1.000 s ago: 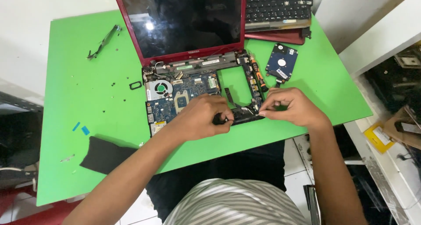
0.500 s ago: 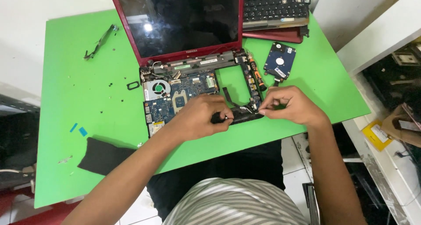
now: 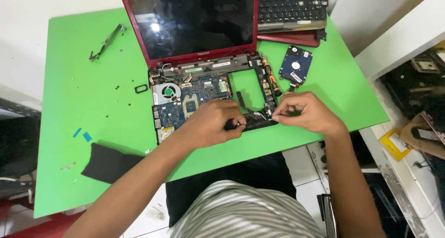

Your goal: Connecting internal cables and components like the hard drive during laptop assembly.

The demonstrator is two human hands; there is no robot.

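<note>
On green tabletop [image 3: 69, 80]: red laptop [image 3: 204, 71], base opened, blue circuit board [image 3: 194, 101] and round grey fan [image 3: 166, 92] exposed inside chassis. Left hand [image 3: 215, 122] and right hand [image 3: 303, 113] both pinch black strip part [image 3: 252, 122] at chassis front edge, fingers pressed together. Flat rectangular hard drive [image 3: 295, 64] beside laptop; black pad [image 3: 111, 163] near table edge; detached keyboard [image 3: 292, 6] behind.

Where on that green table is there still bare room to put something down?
The widest bare stretch of the green table lies left of the opened laptop, between the metal bracket and the black pad, with only specks scattered there. A smaller patch lies right of the hard drive. It is crowded at the laptop's near edge, where the left hand and right hand work.
</note>
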